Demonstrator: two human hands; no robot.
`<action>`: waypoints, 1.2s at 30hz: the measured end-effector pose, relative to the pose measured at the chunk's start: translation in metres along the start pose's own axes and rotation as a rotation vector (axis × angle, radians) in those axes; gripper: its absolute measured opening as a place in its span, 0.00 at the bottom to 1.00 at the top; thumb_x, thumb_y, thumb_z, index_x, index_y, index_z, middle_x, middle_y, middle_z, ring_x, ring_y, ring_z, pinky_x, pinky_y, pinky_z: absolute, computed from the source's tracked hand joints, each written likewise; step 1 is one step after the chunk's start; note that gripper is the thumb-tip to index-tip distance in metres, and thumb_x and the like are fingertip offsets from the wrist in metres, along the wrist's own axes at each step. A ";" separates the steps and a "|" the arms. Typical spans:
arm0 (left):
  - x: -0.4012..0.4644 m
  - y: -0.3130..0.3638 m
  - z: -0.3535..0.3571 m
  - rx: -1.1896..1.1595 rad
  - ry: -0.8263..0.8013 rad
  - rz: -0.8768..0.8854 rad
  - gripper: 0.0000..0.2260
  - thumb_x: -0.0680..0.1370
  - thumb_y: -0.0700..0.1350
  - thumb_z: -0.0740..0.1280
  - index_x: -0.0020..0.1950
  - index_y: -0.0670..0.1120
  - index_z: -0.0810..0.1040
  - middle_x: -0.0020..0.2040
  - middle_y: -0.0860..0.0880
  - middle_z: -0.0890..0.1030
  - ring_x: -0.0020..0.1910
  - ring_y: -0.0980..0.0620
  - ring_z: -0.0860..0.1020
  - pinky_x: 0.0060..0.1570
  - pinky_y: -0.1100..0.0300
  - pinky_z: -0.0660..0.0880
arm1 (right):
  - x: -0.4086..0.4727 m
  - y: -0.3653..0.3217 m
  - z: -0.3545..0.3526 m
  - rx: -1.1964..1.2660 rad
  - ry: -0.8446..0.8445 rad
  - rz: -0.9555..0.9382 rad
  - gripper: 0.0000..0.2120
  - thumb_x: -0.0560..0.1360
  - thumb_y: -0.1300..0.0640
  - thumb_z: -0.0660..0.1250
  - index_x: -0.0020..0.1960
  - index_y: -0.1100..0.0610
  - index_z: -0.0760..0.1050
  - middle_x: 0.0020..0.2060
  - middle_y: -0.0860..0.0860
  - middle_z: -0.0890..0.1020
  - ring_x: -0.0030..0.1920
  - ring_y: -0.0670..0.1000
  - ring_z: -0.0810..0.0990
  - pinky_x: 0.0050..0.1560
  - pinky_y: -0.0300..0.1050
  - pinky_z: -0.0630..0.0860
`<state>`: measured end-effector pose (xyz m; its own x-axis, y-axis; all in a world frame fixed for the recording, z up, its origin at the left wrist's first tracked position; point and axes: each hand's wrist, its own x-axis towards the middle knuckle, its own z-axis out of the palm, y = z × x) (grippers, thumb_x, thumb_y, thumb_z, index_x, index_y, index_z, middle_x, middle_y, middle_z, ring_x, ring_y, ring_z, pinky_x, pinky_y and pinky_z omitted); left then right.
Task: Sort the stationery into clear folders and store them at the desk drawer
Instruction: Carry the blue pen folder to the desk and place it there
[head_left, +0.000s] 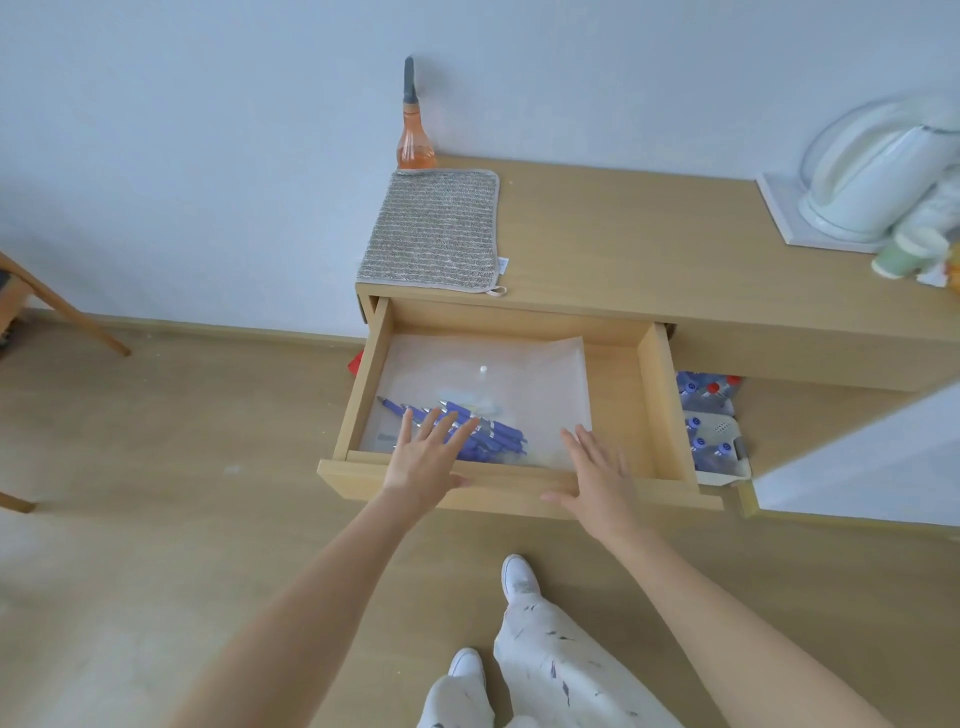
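A: In the head view, what could go wrong from here?

B: The drawer (498, 395) is pulled far out of the bench (649, 249), and the clear folder (483, 395) lies flat on its floor. If the person pushes the drawer closed from this position, I think the fingers can be caught, because both hands reach over the near front panel. Also the far right corner of the folder seems to rise a little against the back wall; it may bend or jam when the drawer slides in.

A: And the pens?

B: The blue pens (467, 431) are gathered inside the folder at its near left part. A quick push could make them slide, but the folder looks closed by its white snap, so I judge this risk small.

A: Where is the folder relative to each hand?

B: The left hand (423, 457) is spread wide, fingers straight, just above the pens; I cannot tell if it touches the folder. The right hand (597, 467) is also wide and holds nothing, over the near right corner of the folder.
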<state>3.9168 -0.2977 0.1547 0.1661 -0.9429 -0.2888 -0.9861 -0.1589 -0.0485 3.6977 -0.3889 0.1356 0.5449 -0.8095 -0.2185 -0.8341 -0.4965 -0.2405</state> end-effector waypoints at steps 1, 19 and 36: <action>0.001 0.000 -0.001 0.029 0.000 0.010 0.36 0.77 0.61 0.60 0.78 0.53 0.44 0.78 0.48 0.51 0.77 0.46 0.46 0.72 0.43 0.39 | 0.000 0.001 0.001 -0.038 0.028 0.006 0.44 0.70 0.36 0.65 0.77 0.50 0.48 0.77 0.49 0.50 0.77 0.50 0.48 0.74 0.52 0.42; 0.065 0.013 -0.028 0.134 0.086 -0.125 0.50 0.64 0.46 0.79 0.75 0.51 0.49 0.75 0.40 0.60 0.74 0.38 0.57 0.70 0.39 0.49 | 0.078 0.010 -0.006 0.008 0.252 0.106 0.59 0.54 0.33 0.74 0.74 0.56 0.51 0.72 0.58 0.65 0.71 0.60 0.66 0.68 0.67 0.54; 0.177 0.011 -0.066 0.161 0.080 -0.113 0.44 0.78 0.56 0.64 0.71 0.52 0.27 0.71 0.45 0.26 0.75 0.41 0.36 0.71 0.42 0.38 | 0.186 0.031 -0.038 -0.069 0.267 0.059 0.60 0.54 0.29 0.72 0.76 0.56 0.55 0.74 0.58 0.60 0.74 0.60 0.60 0.69 0.65 0.50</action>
<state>3.9359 -0.4860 0.1663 0.2689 -0.9429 -0.1965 -0.9474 -0.2222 -0.2304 3.7700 -0.5669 0.1236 0.4610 -0.8870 0.0288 -0.8726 -0.4589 -0.1674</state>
